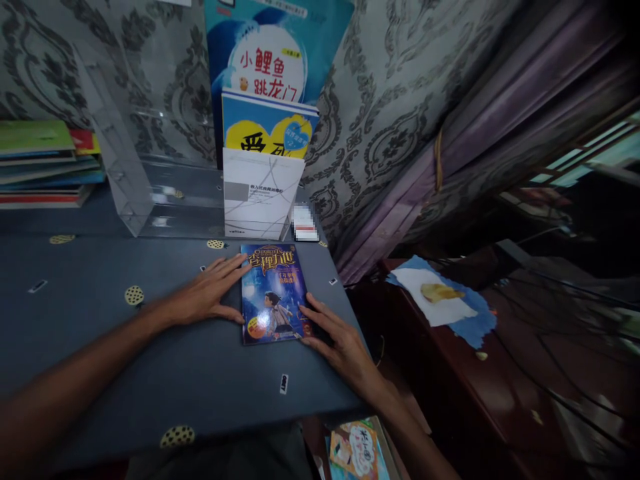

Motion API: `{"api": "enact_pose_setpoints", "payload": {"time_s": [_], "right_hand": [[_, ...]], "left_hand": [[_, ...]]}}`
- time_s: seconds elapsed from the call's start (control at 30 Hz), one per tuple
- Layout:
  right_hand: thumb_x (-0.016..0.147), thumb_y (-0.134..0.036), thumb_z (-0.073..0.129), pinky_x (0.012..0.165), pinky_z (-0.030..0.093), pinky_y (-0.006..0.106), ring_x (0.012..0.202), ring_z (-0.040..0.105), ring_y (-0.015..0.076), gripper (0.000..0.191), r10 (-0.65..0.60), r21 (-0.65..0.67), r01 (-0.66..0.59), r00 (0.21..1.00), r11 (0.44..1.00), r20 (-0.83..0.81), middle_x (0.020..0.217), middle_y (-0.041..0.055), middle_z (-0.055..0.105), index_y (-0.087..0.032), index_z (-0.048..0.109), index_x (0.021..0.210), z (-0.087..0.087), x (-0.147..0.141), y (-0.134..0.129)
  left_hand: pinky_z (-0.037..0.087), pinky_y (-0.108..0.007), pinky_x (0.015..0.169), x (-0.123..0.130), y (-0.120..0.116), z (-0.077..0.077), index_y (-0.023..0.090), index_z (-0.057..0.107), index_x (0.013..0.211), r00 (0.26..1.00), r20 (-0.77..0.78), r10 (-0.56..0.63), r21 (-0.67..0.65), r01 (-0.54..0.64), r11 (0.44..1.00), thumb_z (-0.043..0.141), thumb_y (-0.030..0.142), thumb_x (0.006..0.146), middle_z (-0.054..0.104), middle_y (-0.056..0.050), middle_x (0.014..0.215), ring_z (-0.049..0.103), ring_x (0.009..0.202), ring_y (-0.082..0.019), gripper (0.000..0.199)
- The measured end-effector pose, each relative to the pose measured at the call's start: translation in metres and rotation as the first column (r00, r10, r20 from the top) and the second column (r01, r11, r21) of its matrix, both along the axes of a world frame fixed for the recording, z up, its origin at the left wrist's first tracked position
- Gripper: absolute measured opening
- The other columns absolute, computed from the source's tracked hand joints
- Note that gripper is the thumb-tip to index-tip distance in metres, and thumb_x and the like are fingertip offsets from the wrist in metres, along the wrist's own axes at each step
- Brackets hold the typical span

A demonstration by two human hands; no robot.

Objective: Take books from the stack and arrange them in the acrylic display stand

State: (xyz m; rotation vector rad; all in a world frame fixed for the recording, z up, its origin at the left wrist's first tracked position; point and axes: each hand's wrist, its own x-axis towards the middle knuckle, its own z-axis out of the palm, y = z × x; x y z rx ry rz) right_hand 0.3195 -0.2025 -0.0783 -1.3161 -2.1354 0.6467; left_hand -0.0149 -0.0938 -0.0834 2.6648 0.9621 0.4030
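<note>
A blue-purple paperback book [274, 297] with a cartoon child on its cover lies flat on the grey-blue tablecloth. Along its left edge rests my left hand [213, 290], fingers stretched out and thumb apart, the tips touching the cover's edge. My right hand [337, 337] is at the opposite side, fingers spread, with fingertips and thumb against the lower right edge. Neither hand is wrapped round the book. Just behind it, a white booklet [260, 197] stands in a clear acrylic rack [127, 160], in front of a yellow-and-blue book [267, 127] and a tall teal book [280, 40].
At the back left is a stack of books [43, 167]. A small white-and-red item [305, 223] sits right of the rack. More books [357, 450] are below the table's front edge. Beyond the right edge, a dark red surface [450, 373] holds a blue cloth [475, 320].
</note>
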Motion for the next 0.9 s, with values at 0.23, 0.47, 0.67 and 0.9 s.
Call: {"api": "enact_pose_setpoints", "payload": {"time_s": [0.23, 0.47, 0.67, 0.9], "right_hand": [[0.093, -0.040, 0.067, 0.119, 0.038, 0.057, 0.144, 0.045, 0.0297, 0.054, 0.050, 0.074, -0.062, 0.987, 0.995, 0.152, 0.157, 0.0115, 0.046, -0.028, 0.055, 0.144, 0.013, 0.002, 0.001], [0.096, -0.045, 0.062, 0.121, 0.031, 0.059, 0.146, 0.042, 0.0291, 0.059, 0.212, 0.138, -0.260, 0.934, 0.956, 0.289, 0.152, 0.0139, 0.052, -0.023, 0.048, 0.149, 0.044, -0.035, 0.034], [0.100, -0.046, 0.052, 0.124, 0.030, 0.048, 0.153, 0.028, 0.0258, 0.068, 0.310, 0.050, -0.348, 0.885, 0.936, 0.349, 0.163, 0.0181, 0.034, -0.012, 0.035, 0.156, 0.043, -0.091, 0.094], [0.102, -0.046, 0.050, 0.125, 0.025, 0.053, 0.155, 0.023, 0.0266, 0.065, 0.302, 0.092, -0.375, 0.850, 0.922, 0.432, 0.164, 0.0190, 0.030, -0.011, 0.036, 0.154, 0.026, -0.105, 0.089]], "left_hand": [[0.020, -0.054, 0.125, 0.000, -0.001, 0.005, 0.024, 0.020, 0.161, 1.000, -0.008, 0.010, -0.055, -0.010, 0.998, 0.052, 0.081, 0.081, 0.019, -0.014, 0.168, 0.018, 0.155, -0.033, 0.103], [0.021, -0.052, 0.126, 0.000, -0.003, 0.015, 0.024, 0.022, 0.160, 0.996, 0.081, 0.035, -0.164, -0.021, 0.986, 0.039, 0.057, 0.102, 0.028, -0.011, 0.166, 0.026, 0.153, -0.029, 0.069], [0.034, -0.051, 0.121, 0.003, -0.001, 0.006, 0.024, 0.026, 0.158, 0.959, 0.242, 0.149, -0.198, -0.101, 0.975, 0.042, 0.039, 0.102, 0.042, -0.013, 0.159, 0.039, 0.146, -0.029, 0.060], [0.032, -0.050, 0.121, 0.003, 0.000, 0.005, 0.023, 0.029, 0.155, 0.948, 0.269, 0.168, -0.230, -0.106, 0.967, 0.043, 0.035, 0.101, 0.043, -0.013, 0.158, 0.040, 0.146, -0.026, 0.057]]}}
